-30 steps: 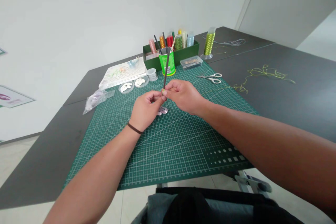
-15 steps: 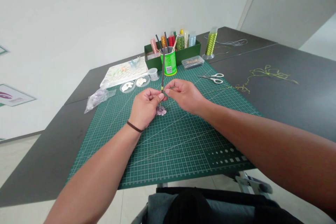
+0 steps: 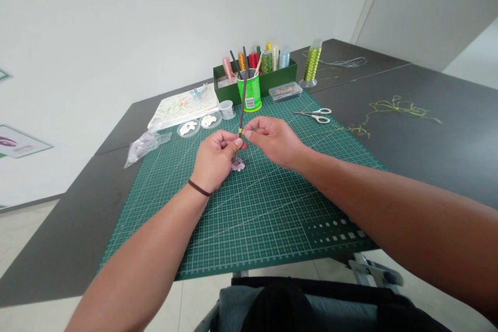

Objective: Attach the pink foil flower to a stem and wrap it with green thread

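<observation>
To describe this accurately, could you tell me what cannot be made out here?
Head view:
Rod: lower end hidden by the left hand.
Purple piece: shape too small, partly behind that hand.
Clear box: contents too small.
Right hand: contact with the rod too small to tell.

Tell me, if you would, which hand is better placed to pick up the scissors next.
Probably the right hand: it sits nearer the scissors, while the left hand is pinching the dark rod.
</observation>
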### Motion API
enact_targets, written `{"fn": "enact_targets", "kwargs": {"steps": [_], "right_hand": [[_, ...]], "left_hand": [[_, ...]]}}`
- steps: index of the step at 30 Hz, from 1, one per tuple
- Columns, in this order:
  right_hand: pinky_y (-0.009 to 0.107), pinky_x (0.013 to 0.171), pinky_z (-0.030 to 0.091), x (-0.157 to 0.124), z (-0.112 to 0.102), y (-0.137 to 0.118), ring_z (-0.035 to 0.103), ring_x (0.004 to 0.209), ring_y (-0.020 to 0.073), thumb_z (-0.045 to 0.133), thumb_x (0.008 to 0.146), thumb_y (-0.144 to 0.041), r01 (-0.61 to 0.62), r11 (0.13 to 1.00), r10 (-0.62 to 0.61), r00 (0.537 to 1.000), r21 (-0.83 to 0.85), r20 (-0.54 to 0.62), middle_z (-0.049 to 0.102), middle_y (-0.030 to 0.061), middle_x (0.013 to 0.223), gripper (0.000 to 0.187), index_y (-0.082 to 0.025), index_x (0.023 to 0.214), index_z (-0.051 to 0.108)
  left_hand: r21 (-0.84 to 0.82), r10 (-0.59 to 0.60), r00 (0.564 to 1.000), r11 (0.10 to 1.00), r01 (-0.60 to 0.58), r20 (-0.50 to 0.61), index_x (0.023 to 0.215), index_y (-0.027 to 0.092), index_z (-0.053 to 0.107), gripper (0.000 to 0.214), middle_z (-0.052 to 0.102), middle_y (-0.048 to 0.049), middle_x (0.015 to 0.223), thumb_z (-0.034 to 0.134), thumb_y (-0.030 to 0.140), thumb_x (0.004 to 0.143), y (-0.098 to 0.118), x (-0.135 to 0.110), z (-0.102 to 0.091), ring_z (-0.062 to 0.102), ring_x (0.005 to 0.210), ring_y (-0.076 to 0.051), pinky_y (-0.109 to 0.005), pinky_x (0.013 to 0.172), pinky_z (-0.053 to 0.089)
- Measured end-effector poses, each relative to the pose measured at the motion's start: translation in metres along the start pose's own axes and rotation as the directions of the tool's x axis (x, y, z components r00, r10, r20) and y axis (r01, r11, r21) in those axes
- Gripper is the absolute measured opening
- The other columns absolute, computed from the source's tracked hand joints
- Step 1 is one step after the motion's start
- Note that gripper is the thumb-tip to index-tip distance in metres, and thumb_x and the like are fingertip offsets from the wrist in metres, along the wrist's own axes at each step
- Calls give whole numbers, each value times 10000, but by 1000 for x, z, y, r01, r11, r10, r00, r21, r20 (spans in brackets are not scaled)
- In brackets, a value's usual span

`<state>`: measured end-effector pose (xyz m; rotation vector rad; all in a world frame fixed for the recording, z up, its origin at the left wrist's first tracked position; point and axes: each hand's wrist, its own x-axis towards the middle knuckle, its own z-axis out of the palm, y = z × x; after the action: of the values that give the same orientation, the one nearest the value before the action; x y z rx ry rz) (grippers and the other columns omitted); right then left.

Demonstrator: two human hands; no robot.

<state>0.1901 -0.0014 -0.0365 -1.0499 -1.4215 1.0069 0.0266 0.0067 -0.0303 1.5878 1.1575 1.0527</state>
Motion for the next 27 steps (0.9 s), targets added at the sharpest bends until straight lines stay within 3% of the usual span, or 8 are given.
{"fn": "enact_targets", "kwargs": {"steps": [7,16,20,23,27], "right_hand": [[211,489,400,1,2,0,556,542,104,640,886,-183,-60,986,58,998,158,18,574,-51,549,95,-202,812,583],[195,495,405,2,4,-7,564,539,96,639,876,-94,-151,958,143,988,245,52,570,-59,551,110,-189,829,612],[195,431,316,3,3,-6,466,459,67,622,896,-94,-135,976,131,991,171,37,541,-73,532,105,-179,835,613],[211,390,231,2,2,-5,363,408,53,628,907,-116,-103,993,104,995,56,-12,510,-86,508,90,-175,842,607],[224,385,203,0,1,-7,308,396,54,619,928,-140,-74,996,72,997,-52,-36,465,-97,479,109,-177,829,595]], "left_hand": [[-108,29,997,994,-20,76,874,179,685,195,778,-46,782,751,351,811,-2,1,0,621,569,-110,-204,480,423],[-100,31,991,995,-18,129,883,175,700,180,775,-48,800,717,350,845,1,0,-1,581,564,-103,-214,501,412],[-85,43,989,996,-31,141,863,163,704,156,768,-54,792,697,319,857,0,2,-1,604,608,-114,-215,530,426],[-63,4,994,998,2,107,891,156,709,152,763,-47,776,696,303,858,-1,3,-1,535,513,-88,-205,470,379],[-64,-41,997,997,45,65,908,156,705,129,759,-38,764,682,276,866,-1,2,0,471,443,-68,-197,428,357]]}}
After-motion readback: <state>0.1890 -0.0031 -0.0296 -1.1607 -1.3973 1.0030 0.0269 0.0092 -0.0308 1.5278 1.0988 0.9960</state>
